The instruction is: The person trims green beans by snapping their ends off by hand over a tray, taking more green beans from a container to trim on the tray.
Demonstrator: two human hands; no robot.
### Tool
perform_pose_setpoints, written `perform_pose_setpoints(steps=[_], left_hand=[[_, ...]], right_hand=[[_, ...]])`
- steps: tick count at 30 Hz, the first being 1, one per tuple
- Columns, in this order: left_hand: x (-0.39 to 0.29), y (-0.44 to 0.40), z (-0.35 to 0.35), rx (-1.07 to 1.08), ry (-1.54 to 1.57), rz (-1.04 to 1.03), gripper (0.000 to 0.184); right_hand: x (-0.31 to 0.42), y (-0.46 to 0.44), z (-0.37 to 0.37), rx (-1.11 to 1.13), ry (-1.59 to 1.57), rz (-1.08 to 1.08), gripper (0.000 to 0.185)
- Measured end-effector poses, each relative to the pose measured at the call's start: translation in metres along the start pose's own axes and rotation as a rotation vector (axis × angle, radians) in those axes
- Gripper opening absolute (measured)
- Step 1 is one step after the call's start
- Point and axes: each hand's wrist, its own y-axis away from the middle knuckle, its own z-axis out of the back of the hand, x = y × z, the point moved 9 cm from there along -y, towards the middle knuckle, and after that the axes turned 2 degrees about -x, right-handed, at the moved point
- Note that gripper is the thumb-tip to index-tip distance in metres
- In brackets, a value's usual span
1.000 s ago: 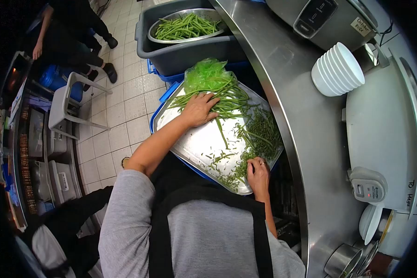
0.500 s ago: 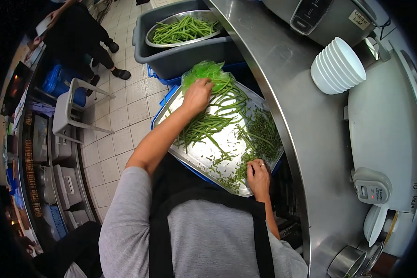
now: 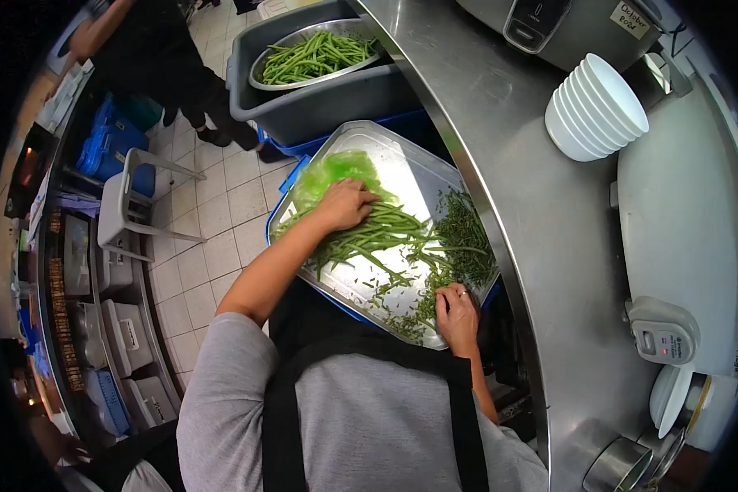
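A metal tray in front of me carries a loose heap of green beans. My left hand lies over the top of the heap, its fingers curled down onto the beans. Just beyond it rests a crumpled, translucent green plastic bag. At the tray's near right corner is my right hand, a ring on one finger, with fingers drawn together beside small green trimmings. Whatever its fingertips hold is hidden. A darker pile of trimmed bean ends fills the tray's right side.
Beyond the tray, a grey tub holds a metal colander of green beans. A steel counter curves along the right, with stacked white bowls on it. At left are a stool and a person in dark clothes.
My left hand has drawn beans toward me, baring the tray's far part. The green bag now lies flatter. My right hand has hardly moved. The person at left has shifted.
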Motion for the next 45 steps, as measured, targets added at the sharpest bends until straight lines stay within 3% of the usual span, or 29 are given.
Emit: perform_pose_setpoints(steps=[3, 8, 14, 17, 19, 21, 23, 25, 26, 27, 36, 41, 45], left_hand=[[0.037, 0.008, 0.019, -0.027, 0.334, 0.254, 0.027], [0.026, -0.028, 0.093, -0.274, 0.288, 0.120, 0.022], [0.007, -0.057, 0.136, -0.558, 0.503, -0.036, 0.024], [0.008, -0.068, 0.107, -0.437, 0.325, -0.071, 0.027], [0.006, -0.067, 0.083, -0.245, 0.286, 0.074, 0.027], [-0.015, -0.058, 0.062, -0.241, 0.280, -0.035, 0.024], [-0.044, -0.050, 0.025, -0.078, 0.274, -0.183, 0.035], [-0.071, -0.031, 0.001, -0.090, 0.127, -0.336, 0.055], [-0.073, -0.024, -0.022, 0.089, 0.083, -0.293, 0.070], [-0.084, -0.009, -0.016, 0.002, 0.038, -0.331, 0.066], [-0.061, 0.051, -0.005, 0.011, 0.051, -0.235, 0.036], [-0.066, 0.061, 0.002, -0.020, 0.058, -0.227, 0.044], [-0.115, 0.059, -0.014, -0.030, 0.088, -0.350, 0.053]], right_hand=[[-0.004, 0.000, -0.003, 0.030, -0.002, -0.031, 0.013], [-0.004, 0.001, -0.004, 0.006, 0.030, 0.015, 0.013], [-0.004, 0.000, -0.003, 0.013, 0.010, 0.008, 0.012], [-0.005, 0.000, -0.003, -0.006, 0.005, 0.024, 0.012], [-0.005, 0.000, -0.004, -0.010, 0.007, 0.023, 0.011], [-0.006, 0.000, -0.004, -0.013, 0.001, 0.032, 0.011], [-0.004, -0.001, -0.004, -0.018, 0.004, 0.041, 0.011], [-0.004, 0.000, -0.003, -0.025, 0.022, 0.043, 0.012], [-0.004, 0.001, -0.002, -0.030, 0.028, 0.048, 0.012], [-0.003, 0.001, -0.002, -0.034, 0.033, 0.055, 0.011], [-0.001, -0.007, 0.005, -0.016, 0.008, 0.014, 0.011], [-0.007, -0.040, 0.038, -0.214, 0.169, 0.112, 0.014], [-0.024, -0.064, 0.040, -0.194, 0.321, -0.040, 0.017]])
